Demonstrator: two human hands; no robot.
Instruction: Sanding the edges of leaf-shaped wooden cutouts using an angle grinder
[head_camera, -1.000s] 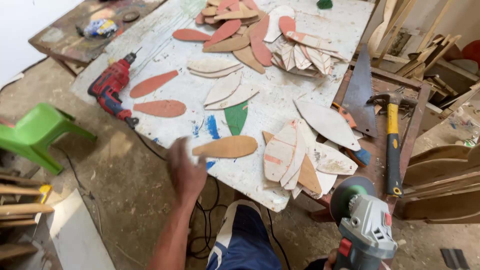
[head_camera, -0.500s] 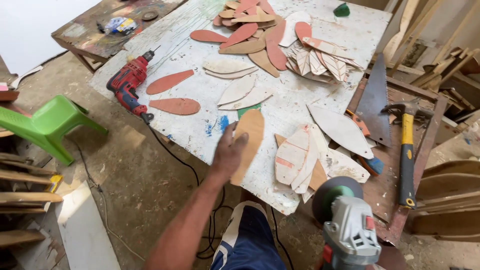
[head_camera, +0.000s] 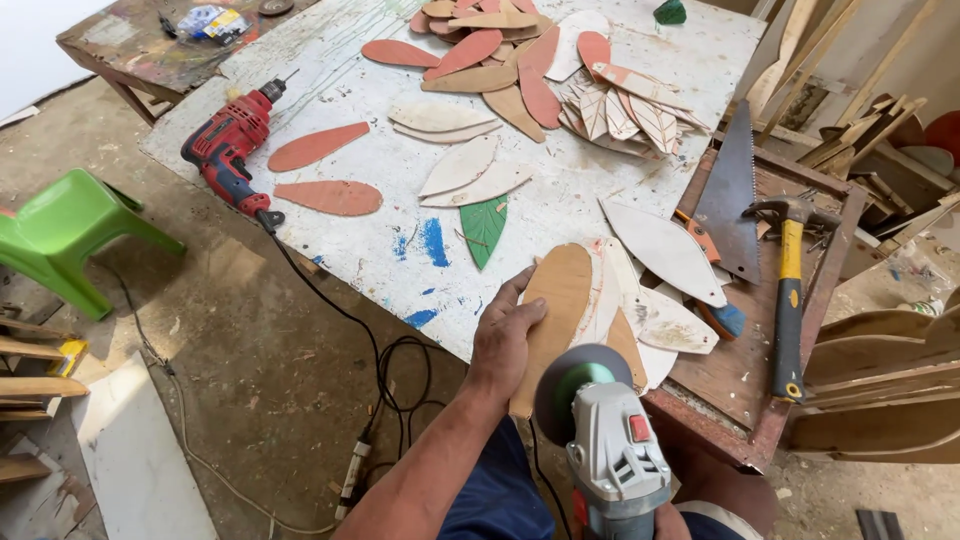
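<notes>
a white, paint-stained bench (head_camera: 330, 60) fills the upper part of the view, its near edge running from the left corner down toward the person. a rust-edged wooden table (head_camera: 760, 400) butts against the bench's right edge. a green plastic stool (head_camera: 70, 235) stands on the floor well off the bench's left corner. a handsaw (head_camera: 732, 195) lies on the table beside a yellow-handled hammer (head_camera: 788, 290). a red power drill (head_camera: 228, 150) rests at the bench's left edge, its black cord (head_camera: 370, 350) trailing down to the floor. a heap of leaf-shaped wooden cutouts (head_camera: 540, 60) sits toward the bench's far edge, with two reddish cutouts (head_camera: 325, 170) lying just beside the drill and a small green leaf cutout (head_camera: 484, 228) near the middle. at the bench's near right corner, the left hand (head_camera: 505, 340) presses flat on a tan leaf-shaped board (head_camera: 555, 310), fingers spread over its left edge, holding it down where it overhangs the edge; pale cutouts (head_camera: 660, 290) lie beside it. the grey angle grinder (head_camera: 605, 450) is at the bottom of the view, its disc just beside the board's lower end. only a sliver of the right hand (head_camera: 668, 522) shows beneath the grinder's body, apparently wrapped around it.
</notes>
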